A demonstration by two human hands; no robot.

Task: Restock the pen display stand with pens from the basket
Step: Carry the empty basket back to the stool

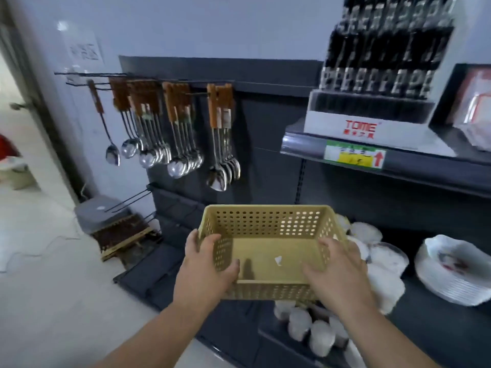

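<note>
Both hands on the basket (265, 221): left hand (206, 264) grips the near-left corner, thumb over the near rim; right hand (337, 272) grips the near-right corner, fingers curled on the right wall. Basket is beige perforated plastic, held in the air between the hands, opening up, long axis running left to right across the view. On its floor, between the hands, is a small white scrap (278, 260).

Below the right hand: lower shelf (438, 328), dark grey, carrying wrapped white cups (310, 328). Right of the right hand on the same shelf is a stack of white plates (457, 272).

Above the left hand: dark back panel with hooks holding wood-handled spoons (180, 144), bowls down.

Up and right of the right hand: upper shelf (425, 166) with the pen display stand (372, 123), tiered and stepping up toward the back. Pens (385, 49) stand upright in its rows, with dark barrels and silver clips. White base of the stand reads "TOME" in red; the smaller red characters under it are too blurred to read. Price label (354, 155) on the shelf edge is green and yellow with a red up arrow; its text is unreadable.

Left of the left hand: pale floor (39, 261). Far above is a light wall (186, 27) with a paper notice (86, 50), its writing illegible.
</note>
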